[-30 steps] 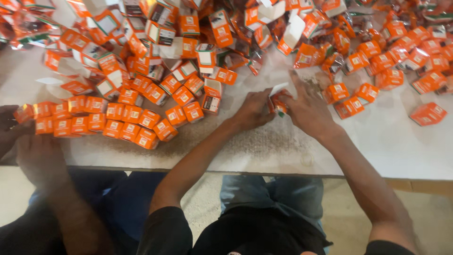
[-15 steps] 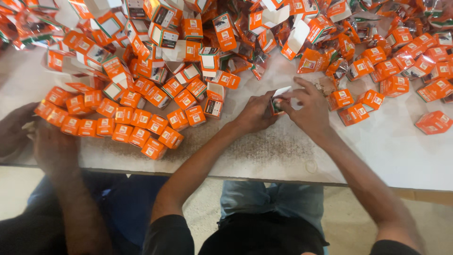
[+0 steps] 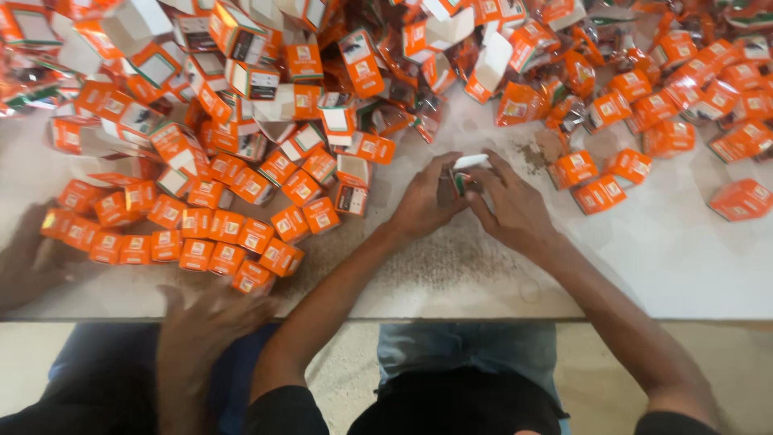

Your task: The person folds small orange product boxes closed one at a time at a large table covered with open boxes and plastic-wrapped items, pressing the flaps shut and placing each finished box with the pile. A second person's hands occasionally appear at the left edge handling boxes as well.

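My left hand (image 3: 423, 203) and my right hand (image 3: 511, 205) meet over the white table (image 3: 660, 266), both gripping one small orange-and-white carton (image 3: 465, 167) with an open white flap. The carton is mostly hidden by my fingers. Just left of my hands lie rows of closed small orange cartons (image 3: 185, 234), packed side by side. A big loose heap of the same orange cartons (image 3: 386, 64), many open or empty, covers the far half of the table.
Another person sits to my left; one hand (image 3: 28, 258) rests by the rows and the other (image 3: 201, 322) is blurred at the table's front edge (image 3: 451, 320). Scattered closed cartons (image 3: 600, 173) lie to the right, one alone (image 3: 741, 200) further right.
The view has shifted, so the table and boxes sit lower in frame. My hands keep working the same carton. The other person's near hand has moved right along the table edge.
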`<state>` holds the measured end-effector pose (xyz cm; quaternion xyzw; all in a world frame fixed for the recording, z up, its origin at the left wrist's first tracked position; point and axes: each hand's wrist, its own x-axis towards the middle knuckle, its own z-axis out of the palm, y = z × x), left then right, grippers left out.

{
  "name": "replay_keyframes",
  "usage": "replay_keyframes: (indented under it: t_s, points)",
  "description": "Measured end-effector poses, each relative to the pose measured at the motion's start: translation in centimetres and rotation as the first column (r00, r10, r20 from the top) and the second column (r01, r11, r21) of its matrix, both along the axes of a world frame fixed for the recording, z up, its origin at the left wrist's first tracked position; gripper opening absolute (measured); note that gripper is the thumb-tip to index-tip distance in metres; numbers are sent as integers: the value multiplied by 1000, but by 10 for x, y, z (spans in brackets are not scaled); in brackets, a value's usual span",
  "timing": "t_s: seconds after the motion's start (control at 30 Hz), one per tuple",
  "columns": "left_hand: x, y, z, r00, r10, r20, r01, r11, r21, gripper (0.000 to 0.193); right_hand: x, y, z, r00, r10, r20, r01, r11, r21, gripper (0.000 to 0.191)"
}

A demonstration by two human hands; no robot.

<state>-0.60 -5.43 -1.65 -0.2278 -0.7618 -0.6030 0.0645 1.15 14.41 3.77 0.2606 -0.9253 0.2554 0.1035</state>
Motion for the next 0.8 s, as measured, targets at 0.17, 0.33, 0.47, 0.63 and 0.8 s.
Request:
replay_keyframes:
  t_s: [0.17,0.33,0.47,0.63,0.8]
  points:
    - [-16,-1,-6,1000,-20,-10,21,994,107,70,-13,-1,-1,976,65,-210,-36,989,141,57]
    - [-23,2,-7,1000,2,-12,-1,995,99,67,-30,1,-6,997,18,-75,1,970,243,64]
    - [-25,5,0,989,110,-96,-105,993,51,68,-35,2,-28,999,-7,-33,12,986,166,67]
    - [-23,9,-6,981,76,177,-118,964,240,54,-39,10,-62,979,51,-198,-65,996,-66,76]
    - [-31,5,-22,916,53,398,-231,879,416,43,-34,4,-64,999,-30,-43,17,963,-269,73]
